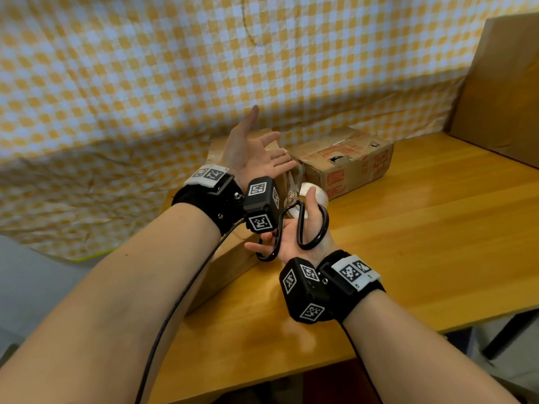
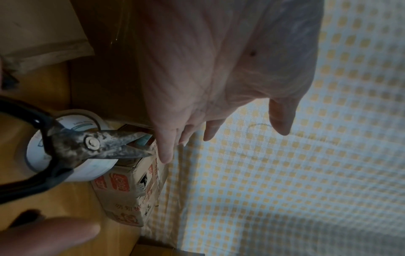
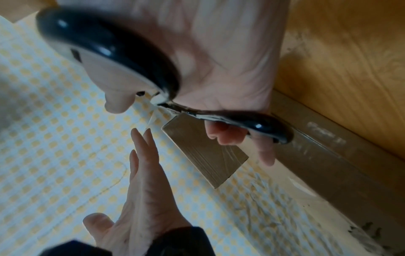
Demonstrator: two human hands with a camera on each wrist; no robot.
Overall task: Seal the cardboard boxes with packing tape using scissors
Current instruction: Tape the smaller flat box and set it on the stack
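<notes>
My right hand grips black-handled scissors, thumb through one loop and fingers through the other. Their dull metal blades stand slightly apart and point at my left fingertips. My left hand hovers palm up with straight fingers over the far end of a long plain cardboard box. A thin clear film, seemingly tape, shows near the blades; I cannot tell whether it touches the left fingers. A white tape roll sits on the table behind the scissors. Beyond it lies a worn box with red print.
The wooden table stretches to the right and front. A big brown carton stands at the far right corner. A yellow-and-white checked cloth hangs behind and to the left. Cables run from both wrist cameras.
</notes>
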